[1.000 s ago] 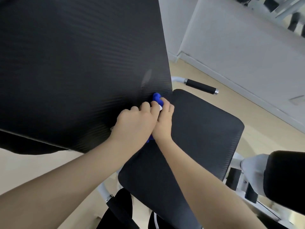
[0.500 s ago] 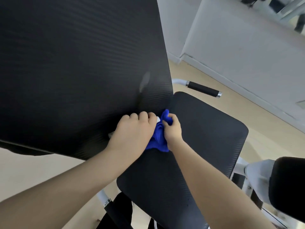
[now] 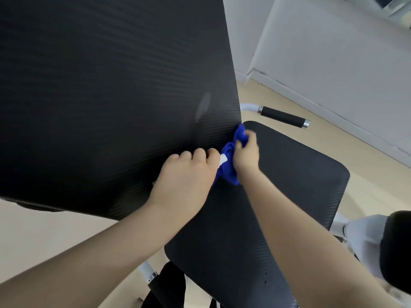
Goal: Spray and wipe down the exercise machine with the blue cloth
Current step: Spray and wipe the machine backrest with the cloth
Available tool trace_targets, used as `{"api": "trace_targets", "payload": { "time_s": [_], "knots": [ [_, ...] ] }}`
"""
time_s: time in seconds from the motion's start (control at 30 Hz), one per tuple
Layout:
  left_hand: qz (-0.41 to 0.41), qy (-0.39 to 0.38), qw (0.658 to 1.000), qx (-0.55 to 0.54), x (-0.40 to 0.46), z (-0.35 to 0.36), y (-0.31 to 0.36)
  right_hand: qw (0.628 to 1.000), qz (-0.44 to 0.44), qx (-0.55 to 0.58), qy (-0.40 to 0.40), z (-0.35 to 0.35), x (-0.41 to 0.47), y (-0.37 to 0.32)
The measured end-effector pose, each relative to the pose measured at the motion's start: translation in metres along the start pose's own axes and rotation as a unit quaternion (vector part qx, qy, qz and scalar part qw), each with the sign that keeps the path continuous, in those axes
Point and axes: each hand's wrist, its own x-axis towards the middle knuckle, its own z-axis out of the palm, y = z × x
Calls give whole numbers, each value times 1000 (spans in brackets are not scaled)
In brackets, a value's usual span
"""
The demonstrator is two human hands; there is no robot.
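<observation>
Head view: right hand (image 3: 245, 153) grasping bunched blue cloth (image 3: 229, 161), pressed into crease where black backrest pad (image 3: 111, 85) meets black seat pad (image 3: 278, 196) of exercise machine. Left hand (image 3: 186, 176) clenched around mostly hidden object, white tip (image 3: 223, 158) poking out toward cloth, just beside right hand; object's identity unclear. Black foam handle (image 3: 282, 117) on white tube beyond seat. Pale wood floor (image 3: 355, 138), white wall behind.
</observation>
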Motion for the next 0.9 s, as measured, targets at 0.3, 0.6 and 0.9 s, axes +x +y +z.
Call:
{"api": "trace_targets", "payload": {
  "time_s": [0.3, 0.6, 0.9],
  "knots": [
    [-36, 42, 998, 32, 0, -18, -7, 964, -232, 123, -46, -7, -46, -92],
    [-42, 135, 990, -5, -11, -16, -6, 987, -96, -128, -27, -8, -36, -19],
    [-39, 108, 993, -25, -9, -14, -10, 932, -358, -14, -56, -10, -61, -73]
  ]
}}
